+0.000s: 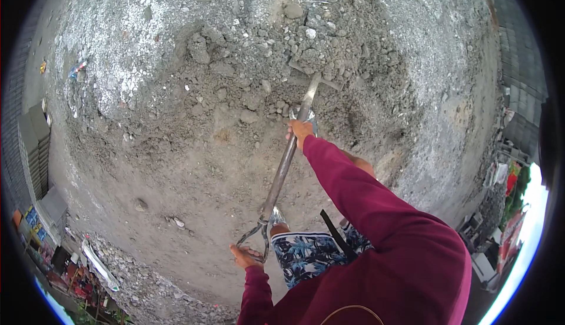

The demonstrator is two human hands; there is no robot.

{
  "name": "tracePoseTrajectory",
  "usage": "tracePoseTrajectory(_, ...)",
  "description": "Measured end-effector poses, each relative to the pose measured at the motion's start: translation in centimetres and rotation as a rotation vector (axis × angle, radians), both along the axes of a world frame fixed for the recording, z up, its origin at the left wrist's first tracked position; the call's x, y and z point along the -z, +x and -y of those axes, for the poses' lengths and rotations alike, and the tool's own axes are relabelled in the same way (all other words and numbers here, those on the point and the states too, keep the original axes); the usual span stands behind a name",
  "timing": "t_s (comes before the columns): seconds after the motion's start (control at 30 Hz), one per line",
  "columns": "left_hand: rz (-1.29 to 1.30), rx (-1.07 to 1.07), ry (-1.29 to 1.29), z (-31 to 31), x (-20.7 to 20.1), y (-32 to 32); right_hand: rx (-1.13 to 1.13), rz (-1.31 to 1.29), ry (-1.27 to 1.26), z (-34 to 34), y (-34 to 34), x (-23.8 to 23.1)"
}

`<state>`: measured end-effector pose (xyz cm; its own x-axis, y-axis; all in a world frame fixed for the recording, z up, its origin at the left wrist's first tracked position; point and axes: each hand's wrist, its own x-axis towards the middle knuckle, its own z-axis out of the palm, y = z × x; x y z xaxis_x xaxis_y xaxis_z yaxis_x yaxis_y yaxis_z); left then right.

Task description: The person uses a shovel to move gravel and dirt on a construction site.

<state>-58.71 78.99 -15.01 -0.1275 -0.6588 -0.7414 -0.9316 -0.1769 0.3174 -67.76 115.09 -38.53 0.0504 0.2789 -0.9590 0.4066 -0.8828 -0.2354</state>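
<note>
Find shovel [281,172] at centre of view, slanting from loop handle [259,234] near the lower middle up to rubble [359,42] above. Note left hand [244,257] at the end of the loop, with fingers wrapped around the grip. Note right hand [300,134] farther up the shaft, clenched around it, with maroon sleeve [376,207] crossing in from the lower right. Observe blade [331,84] at the near edge of the rubble, largely covered by loose lumps; cannot tell depth beneath them. Register silvery shoe [276,214] just right of the lower shaft, and second silvery shoe [313,123] behind the right hand, partly hidden by hand and shaft. Assess clearance on that side as tight, with patterned shorts [306,257] also just beside the loop. Record broad open ground [176,190] left of the shaft, bearing scattered stones. Trace rubble edge as a ragged curve across the upper half, with pale gravel [118,48] beyond to left and right. Locate grey blocky structure [36,154] at the far left rim, well apart from the shovel. Mark stony strip [159,284] as lower-left boundary of the open ground, with long white object [101,266] along it; cannot identify the latter
</note>
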Motion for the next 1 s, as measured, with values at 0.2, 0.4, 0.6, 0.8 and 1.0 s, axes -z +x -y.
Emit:
tracePoseTrajectory(0.2, 0.046, -0.044, 0.015, -6.2, 5.3, -0.4, -0.027, -0.018, 0.095, -7.4, -0.2, 2.1)
tracePoseTrajectory(0.4, -0.121, -0.025, 0.043, -3.4, 3.3, 0.5, 0.004, -0.088, 0.096, -6.1, -0.5, -3.2)
tracePoseTrajectory(0.6, -0.169, 0.041, 0.26, 3.2, -1.8, 1.8, 0.073, -0.214, 0.248, -2.3, 1.3, -15.9)
tracePoseTrajectory(0.8, -0.184, 0.129, 0.344, 15.0, -10.6, 4.0, 0.181, -0.328, 0.395, 8.6, 7.3, -25.5)
tracePoseTrajectory(1.0, -0.184, 0.291, 0.204, 29.9, -21.6, 7.0, 0.279, -0.251, 0.183, 24.6, 15.0, -29.0)
